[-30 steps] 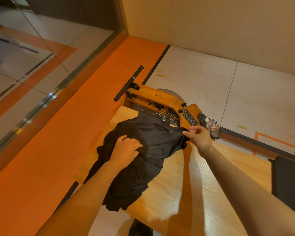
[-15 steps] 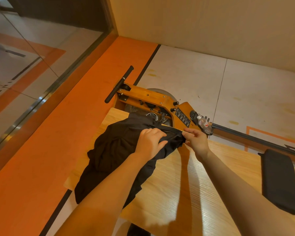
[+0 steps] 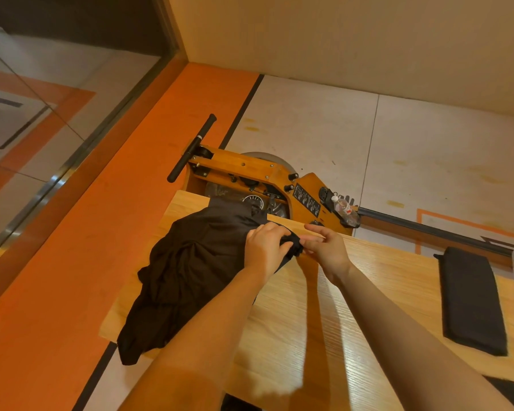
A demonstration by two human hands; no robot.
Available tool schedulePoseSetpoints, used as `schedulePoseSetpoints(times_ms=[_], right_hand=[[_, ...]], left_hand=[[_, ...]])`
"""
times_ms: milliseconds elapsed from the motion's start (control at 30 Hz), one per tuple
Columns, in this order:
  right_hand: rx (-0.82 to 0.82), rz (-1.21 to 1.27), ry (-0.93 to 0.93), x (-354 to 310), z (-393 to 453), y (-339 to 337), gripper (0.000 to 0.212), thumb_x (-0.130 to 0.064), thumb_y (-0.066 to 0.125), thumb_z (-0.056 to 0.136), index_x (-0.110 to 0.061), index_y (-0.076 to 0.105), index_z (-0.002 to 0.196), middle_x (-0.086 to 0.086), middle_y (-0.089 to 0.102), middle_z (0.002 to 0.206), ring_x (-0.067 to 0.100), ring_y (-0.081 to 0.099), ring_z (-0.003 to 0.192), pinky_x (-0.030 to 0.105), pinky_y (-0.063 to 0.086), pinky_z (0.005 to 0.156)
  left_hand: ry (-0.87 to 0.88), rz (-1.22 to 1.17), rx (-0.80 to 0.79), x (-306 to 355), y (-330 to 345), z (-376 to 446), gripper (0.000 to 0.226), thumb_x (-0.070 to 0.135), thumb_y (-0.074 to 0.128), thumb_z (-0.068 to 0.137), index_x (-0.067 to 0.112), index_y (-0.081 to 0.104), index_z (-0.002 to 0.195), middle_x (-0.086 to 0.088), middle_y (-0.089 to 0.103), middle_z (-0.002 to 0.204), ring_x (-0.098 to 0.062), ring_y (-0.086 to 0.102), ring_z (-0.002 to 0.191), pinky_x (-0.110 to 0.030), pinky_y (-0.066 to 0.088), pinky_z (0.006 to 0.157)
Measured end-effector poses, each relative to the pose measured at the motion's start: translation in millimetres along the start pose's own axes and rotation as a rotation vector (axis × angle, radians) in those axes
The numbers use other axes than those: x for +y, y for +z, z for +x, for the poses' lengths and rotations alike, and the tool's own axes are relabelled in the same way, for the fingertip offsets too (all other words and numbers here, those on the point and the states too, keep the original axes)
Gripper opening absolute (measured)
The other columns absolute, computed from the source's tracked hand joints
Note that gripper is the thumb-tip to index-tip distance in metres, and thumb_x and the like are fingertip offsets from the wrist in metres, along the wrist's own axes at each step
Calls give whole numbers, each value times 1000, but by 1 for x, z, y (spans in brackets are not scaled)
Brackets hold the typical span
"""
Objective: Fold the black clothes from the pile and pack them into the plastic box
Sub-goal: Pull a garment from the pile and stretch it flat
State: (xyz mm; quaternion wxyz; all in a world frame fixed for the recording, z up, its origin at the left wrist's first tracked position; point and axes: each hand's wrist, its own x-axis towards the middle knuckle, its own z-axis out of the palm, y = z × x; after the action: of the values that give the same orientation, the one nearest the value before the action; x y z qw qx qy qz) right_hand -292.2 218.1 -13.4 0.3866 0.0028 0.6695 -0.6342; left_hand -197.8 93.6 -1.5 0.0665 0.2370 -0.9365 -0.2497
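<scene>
- Wooden table [image 3: 353, 307] fills the lower frame; a rowing machine [image 3: 264, 179] stands behind it at twelve o'clock.
- Black garment [image 3: 190, 271], crumpled, lies at nine o'clock, its hem hanging over the table edge, so it may slide off.
- Folded black cloth [image 3: 472, 301] rests at three o'clock.
- Left hand [image 3: 264, 250] and right hand [image 3: 327, 250] both pinch one garment corner; a loose pinch could drop it.

black label with white print on the wooden rowing machine [image 3: 306, 200], print too small to read
</scene>
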Motion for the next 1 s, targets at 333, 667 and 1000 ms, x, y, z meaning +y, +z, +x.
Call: schedulePoseSetpoints(times_ms=[333, 667, 1000], right_hand=[[-50, 24, 9, 5, 2, 7, 39, 6, 64, 88, -9, 57, 123, 16, 69, 111, 28, 69, 101, 36, 57, 88], [-127, -84, -3, 3, 1, 29, 42, 10, 68, 81, -11, 61, 116, 10, 68, 110, 24, 66, 104, 34, 56, 89], [-214, -843, -247, 4, 1, 79, 59, -9, 75, 82, -18, 50, 135, 2, 65, 107, 21, 61, 102, 34, 49, 92]], left_hand=[[-26, -12, 58, 0, 6, -3, 21, 28, 68, 87, 18, 70, 105, 2, 65, 105, -19, 57, 101, -33, 37, 89], [-12, -89, 195, -16, -2, -12, 10, 6, 73, 76, 13, 66, 76, -1, 64, 76, -21, 60, 71, -34, 45, 67], [-140, -153, 148, -53, -48, -37, 24, 19, 63, 91, 11, 62, 114, -2, 70, 93, -19, 65, 89, -34, 51, 75]])
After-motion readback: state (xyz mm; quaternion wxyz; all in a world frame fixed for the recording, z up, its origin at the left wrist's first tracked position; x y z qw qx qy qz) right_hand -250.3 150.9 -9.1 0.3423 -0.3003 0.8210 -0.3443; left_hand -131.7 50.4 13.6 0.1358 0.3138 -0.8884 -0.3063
